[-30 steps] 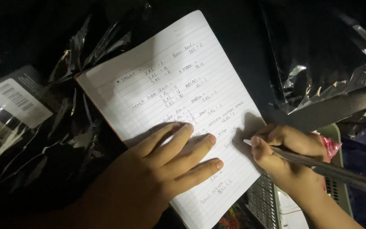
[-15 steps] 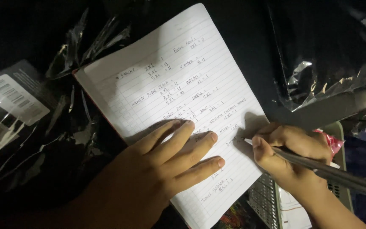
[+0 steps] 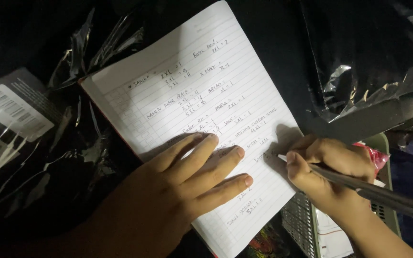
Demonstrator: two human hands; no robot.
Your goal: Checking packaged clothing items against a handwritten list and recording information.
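Two hands stay on the notebook (image 3: pixel 192 110): my left hand (image 3: pixel 168 196) still flat, my right hand (image 3: pixel 331 172) still gripping the pen (image 3: pixel 374 193) at its right edge.

Notebook (image 3: pixel 201 91) lies mid-frame on plastic-wrapped packages (image 3: pixel 48 157). Left hand (image 3: pixel 178 191) on notebook's lower part. Right hand (image 3: pixel 331 172) at notebook's right edge, pen (image 3: pixel 378 193) in it, tip on the page. Slotted basket (image 3: pixel 302 224) right of notebook, under that hand. Plastic bag (image 3: pixel 374 57) upper right of notebook.

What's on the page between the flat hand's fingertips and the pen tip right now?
In the head view, only lined paper with handwriting lies between the left hand fingertips and the pen tip held by the right hand on the notebook page.
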